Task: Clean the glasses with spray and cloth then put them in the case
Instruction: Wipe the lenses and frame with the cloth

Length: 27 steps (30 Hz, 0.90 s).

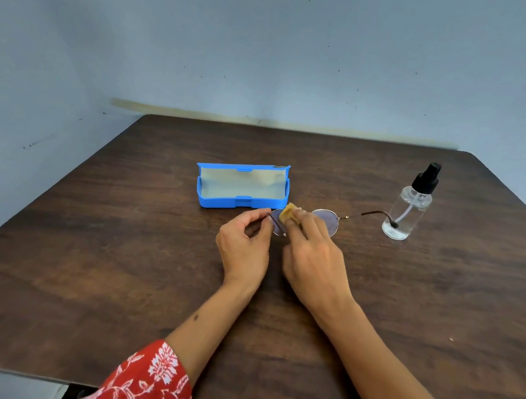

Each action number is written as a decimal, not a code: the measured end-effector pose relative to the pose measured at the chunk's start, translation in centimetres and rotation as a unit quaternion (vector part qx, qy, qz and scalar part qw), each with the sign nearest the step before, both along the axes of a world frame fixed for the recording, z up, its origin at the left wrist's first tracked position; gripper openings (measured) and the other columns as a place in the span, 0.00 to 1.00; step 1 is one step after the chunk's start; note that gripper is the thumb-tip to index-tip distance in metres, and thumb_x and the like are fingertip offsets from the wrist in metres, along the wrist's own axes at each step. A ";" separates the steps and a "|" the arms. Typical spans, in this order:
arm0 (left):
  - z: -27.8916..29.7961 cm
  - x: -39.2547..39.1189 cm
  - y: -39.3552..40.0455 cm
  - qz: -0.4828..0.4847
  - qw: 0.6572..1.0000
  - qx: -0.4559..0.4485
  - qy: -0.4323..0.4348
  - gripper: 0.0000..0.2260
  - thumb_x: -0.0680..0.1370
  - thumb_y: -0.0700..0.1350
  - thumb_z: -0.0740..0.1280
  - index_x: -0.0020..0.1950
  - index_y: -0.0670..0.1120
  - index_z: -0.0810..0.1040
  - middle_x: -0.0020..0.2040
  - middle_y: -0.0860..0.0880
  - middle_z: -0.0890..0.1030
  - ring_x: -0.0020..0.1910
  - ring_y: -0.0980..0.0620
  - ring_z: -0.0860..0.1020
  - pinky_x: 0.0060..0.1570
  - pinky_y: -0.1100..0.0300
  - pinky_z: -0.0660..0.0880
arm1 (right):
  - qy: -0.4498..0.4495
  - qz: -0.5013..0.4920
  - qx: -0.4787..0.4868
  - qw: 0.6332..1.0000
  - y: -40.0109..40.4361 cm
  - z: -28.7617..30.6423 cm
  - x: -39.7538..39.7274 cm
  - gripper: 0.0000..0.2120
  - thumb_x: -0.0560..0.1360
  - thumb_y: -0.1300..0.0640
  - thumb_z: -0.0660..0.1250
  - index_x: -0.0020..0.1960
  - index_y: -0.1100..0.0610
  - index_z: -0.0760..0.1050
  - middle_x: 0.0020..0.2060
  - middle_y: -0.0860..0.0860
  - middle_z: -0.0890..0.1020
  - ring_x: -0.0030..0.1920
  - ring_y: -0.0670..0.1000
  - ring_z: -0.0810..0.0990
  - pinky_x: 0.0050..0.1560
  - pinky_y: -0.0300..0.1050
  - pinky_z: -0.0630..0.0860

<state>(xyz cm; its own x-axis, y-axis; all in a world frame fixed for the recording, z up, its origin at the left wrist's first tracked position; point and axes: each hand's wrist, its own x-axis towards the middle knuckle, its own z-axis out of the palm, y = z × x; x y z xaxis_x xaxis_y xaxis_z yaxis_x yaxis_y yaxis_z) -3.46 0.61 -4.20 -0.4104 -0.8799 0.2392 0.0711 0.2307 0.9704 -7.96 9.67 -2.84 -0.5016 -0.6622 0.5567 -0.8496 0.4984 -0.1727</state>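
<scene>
Thin metal-framed glasses sit just above the dark wooden table, in front of the case. My left hand pinches the frame's left end near the hinge. My right hand presses a small yellow cloth against the left lens. The right temple arm sticks out to the right toward the spray bottle. The bottle is clear with a black pump top and stands upright. A blue glasses case lies open behind my hands, showing a pale lining with nothing inside.
The table's far edge meets a pale blue wall. A red floral sleeve covers my left forearm near the front edge.
</scene>
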 end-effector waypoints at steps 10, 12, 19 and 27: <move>0.0 0.0 0.0 0.001 1.000 -0.010 -0.005 0.08 0.73 0.36 0.70 0.51 0.43 0.83 0.41 0.54 0.82 0.39 0.71 0.79 0.41 0.76 0.74 | 0.022 0.019 0.004 1.000 0.2 0.0 0.1 0.17 0.65 0.69 0.65 0.52 0.66 0.80 0.48 0.58 0.82 0.48 0.57 0.82 0.35 0.42 0.79; 0.0 0.0 0.0 0.001 1.000 -0.011 -0.003 0.08 0.73 0.36 0.70 0.50 0.42 0.83 0.43 0.51 0.84 0.39 0.69 0.79 0.44 0.74 0.76 | 0.038 0.032 0.007 0.999 0.2 -0.1 0.3 0.18 0.68 0.65 0.57 0.52 0.64 0.81 0.46 0.56 0.83 0.46 0.56 0.82 0.36 0.42 0.79; 0.1 0.1 0.1 -0.002 1.000 -0.011 -0.002 0.08 0.73 0.36 0.70 0.50 0.42 0.83 0.41 0.54 0.82 0.39 0.69 0.79 0.43 0.74 0.75 | 0.022 0.019 0.012 1.000 0.2 -0.2 0.0 0.17 0.63 0.71 0.69 0.52 0.66 0.80 0.48 0.58 0.82 0.47 0.57 0.82 0.36 0.42 0.79; 0.2 -0.1 0.0 0.000 1.000 -0.010 -0.003 0.08 0.72 0.35 0.70 0.49 0.43 0.83 0.39 0.57 0.81 0.38 0.70 0.79 0.41 0.76 0.74 | 0.012 0.001 -0.001 1.000 -0.3 0.1 -0.2 0.18 0.63 0.70 0.71 0.52 0.67 0.79 0.49 0.59 0.82 0.50 0.57 0.82 0.38 0.42 0.80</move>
